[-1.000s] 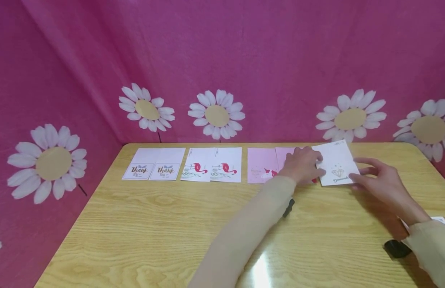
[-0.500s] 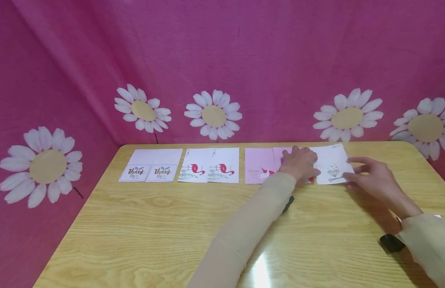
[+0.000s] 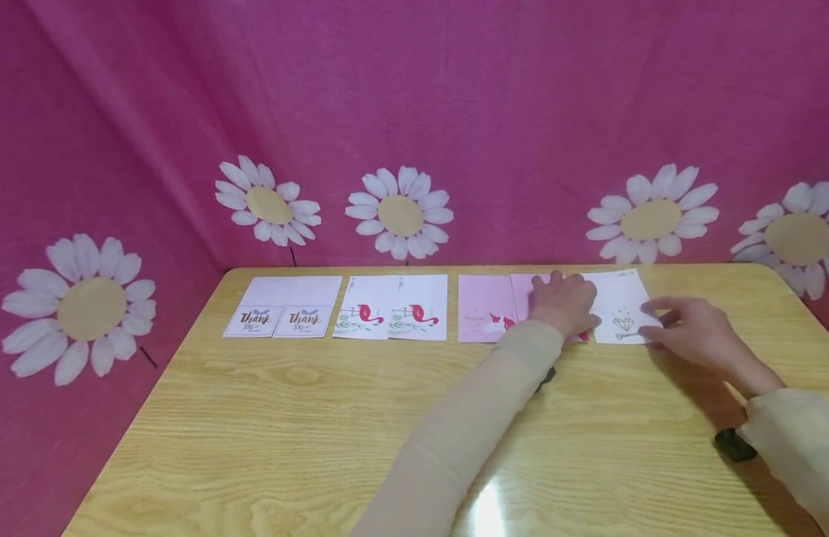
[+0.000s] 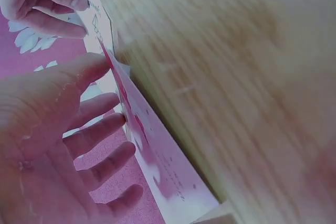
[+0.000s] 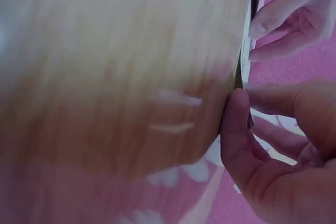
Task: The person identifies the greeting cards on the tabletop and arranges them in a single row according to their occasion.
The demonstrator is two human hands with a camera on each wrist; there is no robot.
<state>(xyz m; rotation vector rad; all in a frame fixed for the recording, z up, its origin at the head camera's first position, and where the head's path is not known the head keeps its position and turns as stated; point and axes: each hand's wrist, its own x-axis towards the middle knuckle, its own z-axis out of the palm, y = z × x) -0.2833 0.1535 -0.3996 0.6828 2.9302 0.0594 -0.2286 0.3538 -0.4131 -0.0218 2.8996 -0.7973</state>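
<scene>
Wooden table (image 3: 307, 418) w/ a row of cards along its far edge, pink daisy-print backdrop (image 3: 414, 112) behind & to the left. Left hand (image 3: 562, 302) lies flat, palm down, fingers spread & fairly straight, on the pink flamingo card (image 3: 525, 294) near the far right part of the table; left wrist cam shows the fingers (image 4: 100, 135) fanned out wide over the card's face, thumb near its edge, nothing gripped. Just right of it, touching or slightly overlapping that pink card (can't tell which), lies the white diamond card (image 3: 619, 309), flat on the table, close to the far right corner. Right hand (image 3: 696, 332) is at this card's right edge, fingertips on or at the edge, fingers loosely bent; right wrist cam shows the thumb against the card edge w/ fingers bent above it, but blur means can't tell if it truly pinches the card or only touches it. A second pink card (image 3: 484, 309) sits immediately left of the covered one. Further left along the far edge: two white flamingo cards (image 3: 394, 309) side by side, then two "Thank You" cards (image 3: 283, 309) toward the far left corner. Both forearms in beige sleeves; a small black item (image 3: 733, 445) rests by the right sleeve near the right edge.
</scene>
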